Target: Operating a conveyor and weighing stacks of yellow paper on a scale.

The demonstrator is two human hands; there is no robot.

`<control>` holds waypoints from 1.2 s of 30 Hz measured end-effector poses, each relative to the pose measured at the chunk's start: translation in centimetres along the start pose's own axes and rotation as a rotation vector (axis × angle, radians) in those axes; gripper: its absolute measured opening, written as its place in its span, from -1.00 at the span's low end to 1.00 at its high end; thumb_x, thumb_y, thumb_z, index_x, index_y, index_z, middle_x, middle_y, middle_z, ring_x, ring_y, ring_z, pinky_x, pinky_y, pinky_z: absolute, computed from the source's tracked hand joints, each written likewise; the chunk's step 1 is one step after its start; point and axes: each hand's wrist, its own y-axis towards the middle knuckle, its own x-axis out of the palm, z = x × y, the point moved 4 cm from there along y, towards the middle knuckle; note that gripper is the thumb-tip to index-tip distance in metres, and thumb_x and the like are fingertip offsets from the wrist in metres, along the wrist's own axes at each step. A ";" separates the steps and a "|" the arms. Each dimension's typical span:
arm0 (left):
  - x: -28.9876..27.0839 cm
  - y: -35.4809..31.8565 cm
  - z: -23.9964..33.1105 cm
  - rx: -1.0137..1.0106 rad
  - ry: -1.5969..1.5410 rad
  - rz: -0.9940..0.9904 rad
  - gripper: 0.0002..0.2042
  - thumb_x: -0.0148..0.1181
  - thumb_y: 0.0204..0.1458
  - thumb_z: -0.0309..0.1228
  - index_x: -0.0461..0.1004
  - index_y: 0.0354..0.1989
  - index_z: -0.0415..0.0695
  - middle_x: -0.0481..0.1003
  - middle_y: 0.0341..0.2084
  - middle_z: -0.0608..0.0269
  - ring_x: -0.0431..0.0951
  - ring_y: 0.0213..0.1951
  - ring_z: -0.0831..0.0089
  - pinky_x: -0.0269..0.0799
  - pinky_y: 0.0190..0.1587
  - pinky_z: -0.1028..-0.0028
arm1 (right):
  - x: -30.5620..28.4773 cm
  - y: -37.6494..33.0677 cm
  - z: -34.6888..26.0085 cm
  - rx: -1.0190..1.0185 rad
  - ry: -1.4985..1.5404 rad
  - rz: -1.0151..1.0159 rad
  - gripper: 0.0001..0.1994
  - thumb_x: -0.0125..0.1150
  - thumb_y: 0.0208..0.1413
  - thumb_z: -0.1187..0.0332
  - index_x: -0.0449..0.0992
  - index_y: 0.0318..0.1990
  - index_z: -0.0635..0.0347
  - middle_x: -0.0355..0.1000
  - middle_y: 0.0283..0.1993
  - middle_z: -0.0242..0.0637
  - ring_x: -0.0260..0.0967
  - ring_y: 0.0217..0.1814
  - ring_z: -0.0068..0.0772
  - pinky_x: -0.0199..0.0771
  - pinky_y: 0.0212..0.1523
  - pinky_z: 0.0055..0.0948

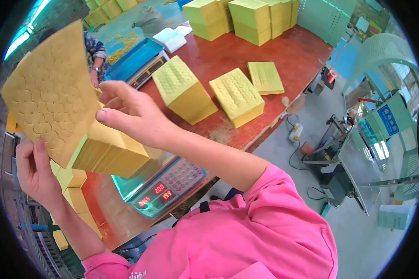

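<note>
My left hand (35, 172) pinches the lower edge of a yellow perforated paper sheet (53, 93), which stands raised and tilted at the left. Rows of curved cuts cover the sheet; whether it is one layer or a few I cannot tell. My right hand (137, 114) is beside the sheet's right edge, thumb and fingers apart, with nothing visible between them. Below it, a thick stack of yellow paper (111, 151) rests on a digital scale (165, 190) with lit red digits. My right hand and the raised sheet cover part of that stack.
Three paper stacks, a tall one (186, 90), a lower one (237, 97) and a thin one (266, 78), lie on the red table (214, 51). Behind are a second scale with a blue tray (135, 58) and taller stacks (251, 21). A person's arm (97, 65) shows far left; a green chair (384, 51) stands right.
</note>
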 end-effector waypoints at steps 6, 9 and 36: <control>14.6 -0.3 4.8 -0.137 -0.376 -0.167 -0.95 0.15 0.18 -0.53 0.47 -0.23 -0.23 0.50 -0.31 0.31 0.41 -0.34 0.65 0.35 -0.22 0.62 | -12.5 -3.5 -8.2 0.164 -0.103 0.119 -0.75 0.14 0.21 0.45 0.48 0.02 0.28 0.49 -0.12 -0.42 0.40 -0.09 -0.61 0.45 -0.05 -0.47; 24.7 -1.9 6.3 -0.548 -0.593 -0.375 -0.88 0.22 0.15 -0.46 0.50 -0.19 -0.20 0.49 -0.35 0.36 0.42 -0.42 0.68 0.36 -0.36 0.65 | -22.9 -5.0 -9.7 0.365 -0.410 0.350 -0.80 0.13 0.21 0.46 0.54 -0.05 0.28 0.50 -0.21 -0.44 0.40 -0.23 -0.65 0.46 -0.16 -0.55; 38.8 -11.3 7.2 -0.043 -0.129 -0.730 -0.84 0.30 -0.08 -0.58 0.48 -0.31 -0.26 0.50 0.00 0.04 0.51 -0.02 0.07 0.45 0.01 0.25 | -42.1 -11.1 -8.1 0.407 -1.055 0.408 -0.75 0.18 0.19 0.34 0.53 -0.05 0.28 0.51 -0.36 -0.24 0.46 -0.40 -0.45 0.44 -0.39 -0.46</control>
